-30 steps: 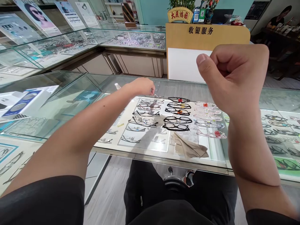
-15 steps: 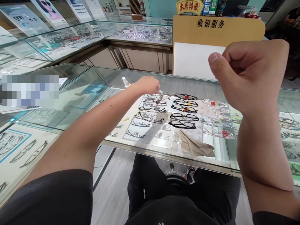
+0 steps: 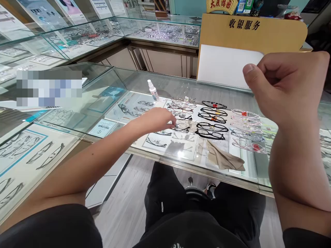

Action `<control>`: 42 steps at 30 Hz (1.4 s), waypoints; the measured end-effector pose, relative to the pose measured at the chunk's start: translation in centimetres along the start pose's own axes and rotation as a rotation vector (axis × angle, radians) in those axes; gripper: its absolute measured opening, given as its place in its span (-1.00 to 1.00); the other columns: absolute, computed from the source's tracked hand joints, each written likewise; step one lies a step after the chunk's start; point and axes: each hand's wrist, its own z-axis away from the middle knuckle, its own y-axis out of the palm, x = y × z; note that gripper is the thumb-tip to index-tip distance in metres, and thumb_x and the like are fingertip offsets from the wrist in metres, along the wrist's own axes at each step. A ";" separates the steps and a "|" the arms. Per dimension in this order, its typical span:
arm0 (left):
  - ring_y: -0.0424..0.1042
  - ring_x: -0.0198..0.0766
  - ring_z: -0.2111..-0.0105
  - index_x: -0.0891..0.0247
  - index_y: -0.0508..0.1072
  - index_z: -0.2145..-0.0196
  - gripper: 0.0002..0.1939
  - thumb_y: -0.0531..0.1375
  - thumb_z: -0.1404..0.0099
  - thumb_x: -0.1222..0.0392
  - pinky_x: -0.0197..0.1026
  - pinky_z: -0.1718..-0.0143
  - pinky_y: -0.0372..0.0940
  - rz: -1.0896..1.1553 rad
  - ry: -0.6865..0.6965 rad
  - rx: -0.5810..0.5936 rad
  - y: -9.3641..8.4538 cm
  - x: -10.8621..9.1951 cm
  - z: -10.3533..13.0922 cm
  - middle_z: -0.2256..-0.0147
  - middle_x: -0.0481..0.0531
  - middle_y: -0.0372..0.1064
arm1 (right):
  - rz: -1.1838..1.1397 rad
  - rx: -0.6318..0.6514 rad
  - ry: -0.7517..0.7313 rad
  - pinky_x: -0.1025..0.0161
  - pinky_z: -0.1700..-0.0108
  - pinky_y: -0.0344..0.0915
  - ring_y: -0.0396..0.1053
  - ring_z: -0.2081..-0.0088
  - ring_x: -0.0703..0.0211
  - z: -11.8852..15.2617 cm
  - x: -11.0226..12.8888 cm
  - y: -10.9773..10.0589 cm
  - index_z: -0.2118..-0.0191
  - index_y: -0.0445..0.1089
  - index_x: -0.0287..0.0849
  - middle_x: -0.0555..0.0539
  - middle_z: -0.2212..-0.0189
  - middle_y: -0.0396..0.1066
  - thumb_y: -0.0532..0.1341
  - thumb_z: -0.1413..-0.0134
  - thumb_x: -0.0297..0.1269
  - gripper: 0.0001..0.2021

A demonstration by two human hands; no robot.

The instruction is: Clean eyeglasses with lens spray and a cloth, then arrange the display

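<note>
My left hand (image 3: 162,119) reaches low over the left column of eyeglasses on the glass counter. Its fingers are curled and partly hidden, with the tips at a thin-framed pair of eyeglasses (image 3: 183,128); I cannot tell whether they grip it. Raised at the right, well above the counter, my right hand (image 3: 292,82) is a loose fist with nothing visible in it. Black-framed eyeglasses (image 3: 210,134) lie in a middle column, and clear-framed ones (image 3: 249,146) form a column to the right. A beige cloth (image 3: 224,158) lies crumpled near the front edge.
A white spray bottle (image 3: 153,91) stands behind the left column. The glass counter (image 3: 160,159) has more frames displayed inside it. Farther glass showcases (image 3: 160,22) and a yellow cashier desk (image 3: 274,32) stand beyond. A blurred patch (image 3: 49,89) covers something at the left.
My left hand has come from the back of the left column toward me, uncovering the spray bottle. My right hand stays raised in a fist. The view has shifted slightly left.
</note>
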 end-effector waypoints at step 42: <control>0.44 -0.17 0.20 0.09 0.64 0.28 -0.66 0.54 -0.24 -0.18 -0.10 0.18 0.30 2.012 0.344 -0.431 -9.5 -17.9 -3.2 0.25 0.02 0.52 | -1.173 0.477 0.424 0.28 0.44 0.00 0.12 0.48 0.34 -1.2 -3.1 -1.5 0.38 0.48 -0.16 0.06 0.49 0.37 0.41 -0.22 -0.07 -0.72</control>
